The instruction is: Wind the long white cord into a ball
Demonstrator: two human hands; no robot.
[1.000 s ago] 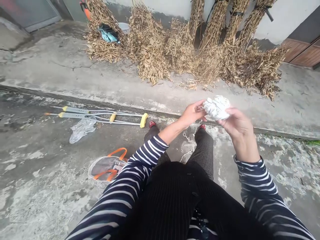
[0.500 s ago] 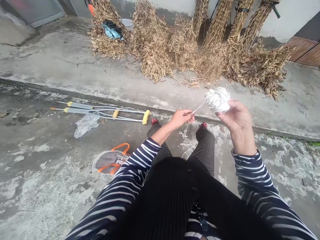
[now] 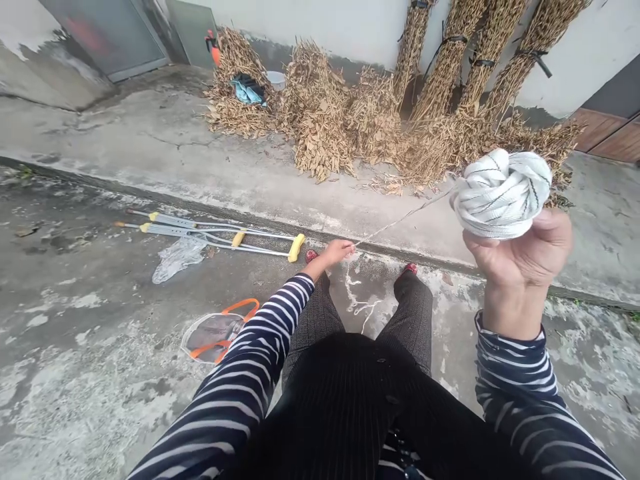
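Observation:
My right hand [image 3: 523, 253] is raised on the right, its fingers wrapped round a ball of white cord [image 3: 503, 193] with thin dark lines in it. From the ball's left side a strand of cord [image 3: 405, 217] runs taut, down and left, to my left hand [image 3: 337, 253]. That hand pinches the strand low over the ground, near my left foot. Below it, loose cord [image 3: 356, 303] trails in curls on the concrete between my feet. The fingers behind the ball are partly hidden.
A pair of crutches [image 3: 220, 235] lies on the ground at left beside a clear plastic bag [image 3: 179, 259]. Nearer me is a bag with orange handles [image 3: 213, 337]. A low concrete step [image 3: 250, 183] crosses ahead, with dried plant bundles [image 3: 325, 113] against the wall.
My right hand has lifted the ball up and right, closer to the camera. My left hand has moved left and down, and the strand between them is longer.

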